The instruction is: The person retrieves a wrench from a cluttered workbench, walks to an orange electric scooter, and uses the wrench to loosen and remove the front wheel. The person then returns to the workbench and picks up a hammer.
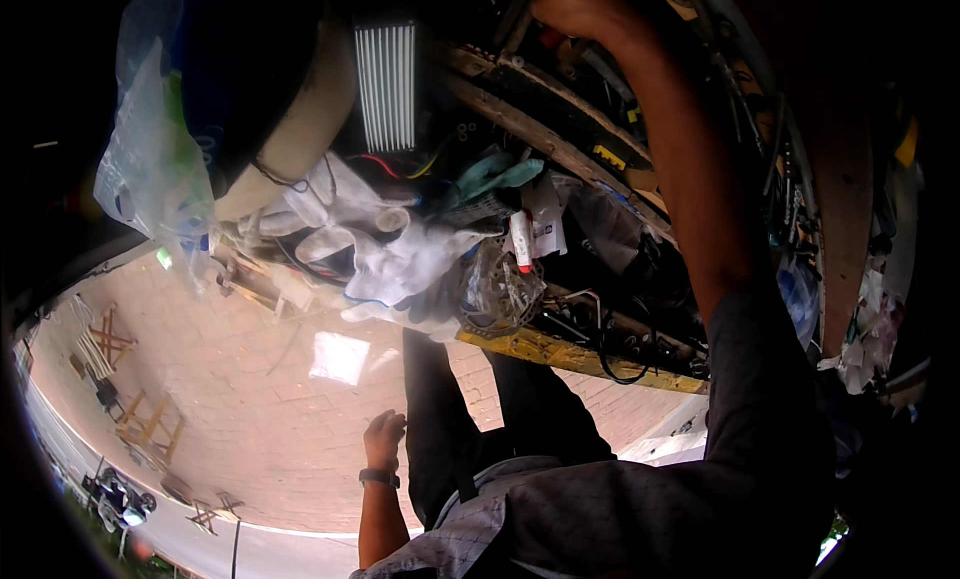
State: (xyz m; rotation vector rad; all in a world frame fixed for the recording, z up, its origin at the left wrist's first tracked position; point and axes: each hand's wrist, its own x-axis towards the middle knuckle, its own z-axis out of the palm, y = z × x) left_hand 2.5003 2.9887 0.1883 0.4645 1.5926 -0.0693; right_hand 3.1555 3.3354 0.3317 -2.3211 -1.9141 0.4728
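Right hand: it (pixel 578 7) was up at the top edge of the frame, over the cluttered bench; I couldn't tell whether it gripped anything.
Left hand: it (pixel 383 441) hung at lower centre, loosely open with fingers slightly bent, a dark wristband (pixel 380 477) below it.
Bench: the tool bench, with its wooden dividing strip (pixel 560 152), spread across the upper middle and right, a small yellow block (pixel 609 158) near the right forearm.
Front edge: yellow-painted wood (pixel 580 357), near the dark trouser legs (pixel 437 419).
Heap: white gloves (pixel 400 262) lay at centre, a red-tipped white tube (pixel 521 241) just right.
Upper left: a clear plastic bag (pixel 150 169) hung there.
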